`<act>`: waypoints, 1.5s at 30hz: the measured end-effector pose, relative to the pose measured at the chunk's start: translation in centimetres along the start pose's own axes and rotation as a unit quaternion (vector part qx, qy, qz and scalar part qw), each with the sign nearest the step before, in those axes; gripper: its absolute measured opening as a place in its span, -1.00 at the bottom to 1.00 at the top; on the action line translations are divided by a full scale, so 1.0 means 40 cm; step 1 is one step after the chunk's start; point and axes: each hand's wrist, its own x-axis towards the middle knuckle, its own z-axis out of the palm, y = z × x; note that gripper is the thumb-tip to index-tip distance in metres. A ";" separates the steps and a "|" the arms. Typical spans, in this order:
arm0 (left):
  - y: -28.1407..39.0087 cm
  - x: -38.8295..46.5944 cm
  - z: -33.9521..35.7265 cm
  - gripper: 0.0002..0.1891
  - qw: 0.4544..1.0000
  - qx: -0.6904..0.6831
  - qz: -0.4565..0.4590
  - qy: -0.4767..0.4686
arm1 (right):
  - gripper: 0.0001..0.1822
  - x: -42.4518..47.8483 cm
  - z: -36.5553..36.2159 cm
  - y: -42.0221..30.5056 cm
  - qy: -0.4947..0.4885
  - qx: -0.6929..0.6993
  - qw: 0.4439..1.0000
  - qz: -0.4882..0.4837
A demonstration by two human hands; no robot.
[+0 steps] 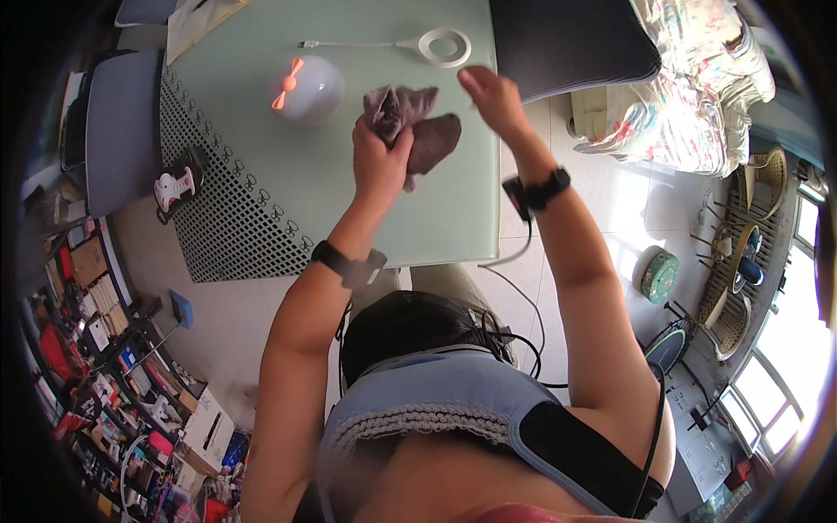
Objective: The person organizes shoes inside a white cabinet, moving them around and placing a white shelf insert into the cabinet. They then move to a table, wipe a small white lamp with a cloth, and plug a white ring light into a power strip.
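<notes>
My left hand (382, 157) grips a bunched grey-brown cloth (433, 140) above the glass-topped table (458, 216). To the right of the cloth, my right hand (492, 98) is raised near the table's right edge with nothing in it, its fingers partly curled; whether they touch each other is hard to tell. A round whitish object with an orange bow-shaped piece (310, 88) stands left of the cloth. Behind it lies a white ring-shaped lamp (444, 48) with a thin stem ending in a USB plug.
A dark chair (575, 46) stands at the table's right, a grey chair (124, 131) at its left. A perforated dark mat (229, 229) covers the left corner. Cables hang beside my lap. Crowded shelves (111, 366) line the left; a green round stool (660, 277) is at right.
</notes>
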 end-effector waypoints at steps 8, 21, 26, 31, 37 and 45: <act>0.095 0.137 0.076 -0.45 0.939 -0.104 0.063 -0.322 | -0.70 -0.094 -0.099 0.044 -0.061 0.422 0.902 0.069; 0.025 0.437 0.124 -0.80 0.792 0.547 0.262 -0.069 | -0.37 -0.002 -0.052 0.116 -0.015 -0.174 0.983 -0.065; 0.177 0.463 0.062 -0.93 0.777 0.442 0.442 0.066 | -0.39 -0.099 0.076 0.086 0.040 -0.291 0.953 -0.074; 0.371 0.332 -0.198 -0.92 0.738 0.423 0.510 0.132 | -0.40 -0.161 0.179 0.011 0.012 -0.341 0.939 -0.044; 0.306 0.077 -0.606 -0.90 0.789 0.419 0.428 0.134 | -0.41 -0.344 0.437 -0.090 -0.011 -0.367 0.920 -0.134; -0.024 -0.434 -1.068 -0.84 0.876 0.389 0.197 0.207 | -0.61 -0.618 0.909 -0.332 -0.166 -0.260 0.889 -0.337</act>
